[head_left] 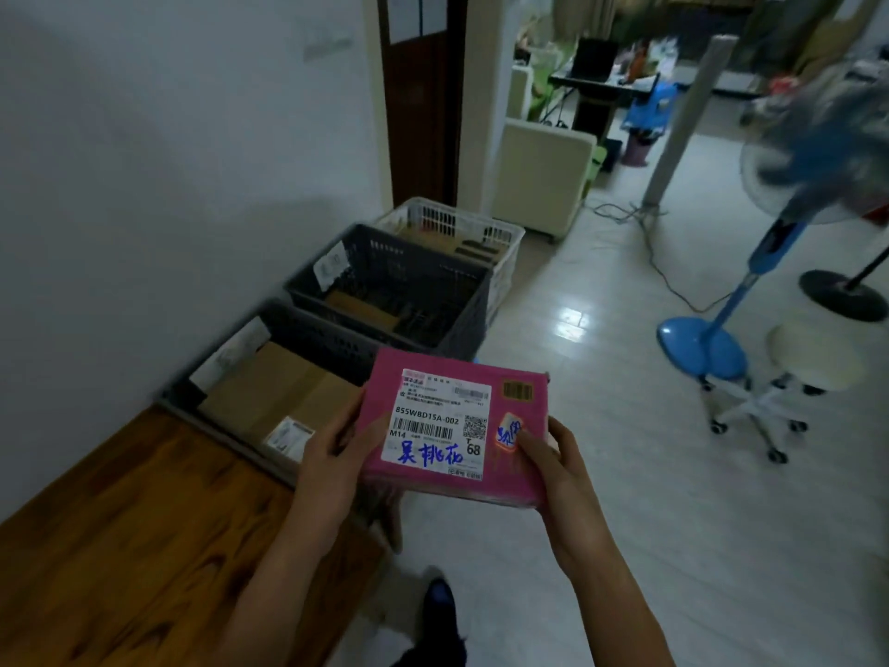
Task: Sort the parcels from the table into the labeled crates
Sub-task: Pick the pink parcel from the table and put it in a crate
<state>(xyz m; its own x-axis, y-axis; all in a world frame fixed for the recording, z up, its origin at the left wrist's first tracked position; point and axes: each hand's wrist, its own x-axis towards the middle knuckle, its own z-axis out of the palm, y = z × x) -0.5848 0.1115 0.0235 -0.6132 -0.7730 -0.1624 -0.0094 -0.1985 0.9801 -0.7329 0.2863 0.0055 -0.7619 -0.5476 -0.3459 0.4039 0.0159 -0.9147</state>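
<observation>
both hands, left (332, 454) and right (553, 466), grip a flat pink parcel (517, 426), fingers curled round its glossy edges.

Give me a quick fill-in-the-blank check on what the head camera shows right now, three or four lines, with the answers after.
1. The left hand and right hand hold a ____ parcel between them.
2. Along the wall stand ____ crates in a row.
3. The farthest crate is ____ in colour, unlike the near crate and middle crate.
4. The near crate holds a ____ cardboard box.

Missing words: pink; three; white; brown
</observation>
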